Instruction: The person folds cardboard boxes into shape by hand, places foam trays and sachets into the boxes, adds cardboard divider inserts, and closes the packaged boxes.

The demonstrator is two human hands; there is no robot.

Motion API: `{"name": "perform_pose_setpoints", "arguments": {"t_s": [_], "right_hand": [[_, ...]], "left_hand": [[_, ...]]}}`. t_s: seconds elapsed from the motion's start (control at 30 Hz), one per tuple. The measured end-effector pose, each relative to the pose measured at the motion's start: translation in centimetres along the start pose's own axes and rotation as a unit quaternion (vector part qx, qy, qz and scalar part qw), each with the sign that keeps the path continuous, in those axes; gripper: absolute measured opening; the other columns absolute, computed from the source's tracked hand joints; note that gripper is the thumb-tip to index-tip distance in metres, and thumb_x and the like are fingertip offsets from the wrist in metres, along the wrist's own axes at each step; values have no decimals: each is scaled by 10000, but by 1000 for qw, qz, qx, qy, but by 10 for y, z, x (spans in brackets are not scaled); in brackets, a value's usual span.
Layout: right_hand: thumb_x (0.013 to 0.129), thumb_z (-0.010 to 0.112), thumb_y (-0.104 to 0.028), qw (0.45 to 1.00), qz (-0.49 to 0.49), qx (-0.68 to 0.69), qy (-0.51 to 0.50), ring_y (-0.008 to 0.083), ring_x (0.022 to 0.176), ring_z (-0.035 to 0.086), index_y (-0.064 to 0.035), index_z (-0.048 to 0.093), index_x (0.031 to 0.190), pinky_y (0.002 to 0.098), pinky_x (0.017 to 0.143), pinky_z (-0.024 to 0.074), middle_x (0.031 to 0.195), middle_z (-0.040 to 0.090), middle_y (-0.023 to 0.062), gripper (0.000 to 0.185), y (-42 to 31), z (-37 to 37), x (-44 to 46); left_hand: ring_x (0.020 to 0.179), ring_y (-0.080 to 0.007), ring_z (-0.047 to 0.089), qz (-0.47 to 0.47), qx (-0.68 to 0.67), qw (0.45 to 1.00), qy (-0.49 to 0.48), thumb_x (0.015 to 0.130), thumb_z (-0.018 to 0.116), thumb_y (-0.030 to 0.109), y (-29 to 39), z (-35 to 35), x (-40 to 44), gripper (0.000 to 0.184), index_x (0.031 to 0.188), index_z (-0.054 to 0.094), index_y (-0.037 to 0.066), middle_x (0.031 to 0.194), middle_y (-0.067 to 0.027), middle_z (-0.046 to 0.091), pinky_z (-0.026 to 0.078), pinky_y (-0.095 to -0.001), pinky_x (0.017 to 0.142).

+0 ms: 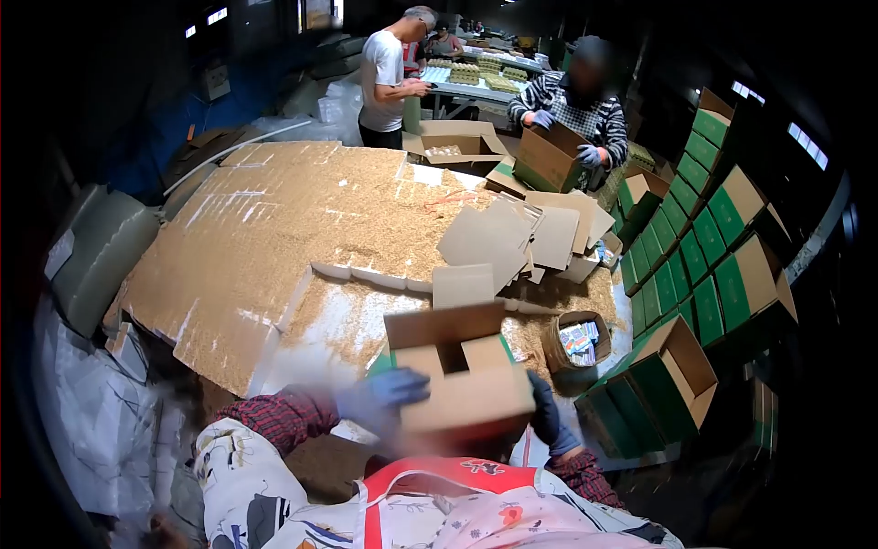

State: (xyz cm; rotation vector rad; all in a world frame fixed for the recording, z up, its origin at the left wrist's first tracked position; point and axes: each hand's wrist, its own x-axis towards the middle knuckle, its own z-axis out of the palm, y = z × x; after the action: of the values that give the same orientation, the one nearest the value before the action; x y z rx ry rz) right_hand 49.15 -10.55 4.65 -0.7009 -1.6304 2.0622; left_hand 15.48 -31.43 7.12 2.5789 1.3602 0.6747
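Note:
An open cardboard box [471,398] with green sides is right in front of my body, its top flaps folded outward and its middle dark. My left hand [382,398], in a light blue-grey glove and blurred by motion, holds the box at its left side, with the fingers over the edge. On the opposite side my right hand [551,416], in a darker glove, grips the box wall; some of its fingers are hidden behind it. Just beyond the box a pale cardboard sheet [463,285] stands above the table.
Loose brown husk-like material covers the wide table [311,201]. Flat cardboard pieces [489,242] lie in a pile. A round basket [576,340] holds small packets. Green boxes [690,247] are stacked on the right. A co-worker [585,101] handles another box [551,157]; another person [382,78] stands behind.

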Motion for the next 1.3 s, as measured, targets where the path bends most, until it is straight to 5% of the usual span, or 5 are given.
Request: {"name": "perform_pose_setpoints", "arguments": {"t_s": [0.13, 0.4, 0.63, 1.1, 1.3], "right_hand": [[992, 399, -395, 997, -53, 31, -41, 187, 1360, 296, -73, 268, 1465, 338, 1118, 223, 1473, 344, 98, 587, -97, 44, 15], [894, 634, -192, 933, 117, -334, 71, 124, 812, 592, 27, 616, 1032, 269, 682, 478, 914, 644, 65, 260, 75, -41, 97], [883, 643, -282, 949, 115, -280, 93, 92, 819, 556, 6, 626, 1077, 249, 707, 467, 938, 640, 54, 348, 25, 18, 85], [881, 614, -388, 926, 91, -337, 142, 193, 972, 566, 76, 559, 1170, 303, 867, 449, 1065, 643, 136, 550, 33, 24, 79], [898, 597, -394, 960, 97, -240, 106, 177, 998, 553, 53, 562, 1184, 302, 877, 444, 1094, 632, 127, 531, 15, 30, 74]], "left_hand": [[1237, -286, 465, -290, -584, 580, 489, 885, 585, 342, -19, 39, 17, 591, 1362, 412, 41, 1386, -143, 431, 394, -432, 1026], [1148, -362, 525, -536, -70, 707, 456, 887, 615, 345, -25, 161, -115, 521, 1268, 493, 10, 1271, -187, 538, 415, -392, 984], [1267, -305, 404, -651, -4, 227, 724, 829, 650, 427, -17, 65, -364, 749, 1378, 361, 7, 1403, -191, 391, 323, -364, 1064], [546, -262, 481, -697, -304, 189, 622, 639, 513, 849, -49, 75, -373, 816, 600, 497, 34, 585, -130, 517, 410, -421, 533], [1258, -305, 461, -285, -641, 341, 625, 927, 479, 393, 42, 5, -237, 571, 1395, 389, 79, 1385, -135, 461, 377, -465, 1052]]}}
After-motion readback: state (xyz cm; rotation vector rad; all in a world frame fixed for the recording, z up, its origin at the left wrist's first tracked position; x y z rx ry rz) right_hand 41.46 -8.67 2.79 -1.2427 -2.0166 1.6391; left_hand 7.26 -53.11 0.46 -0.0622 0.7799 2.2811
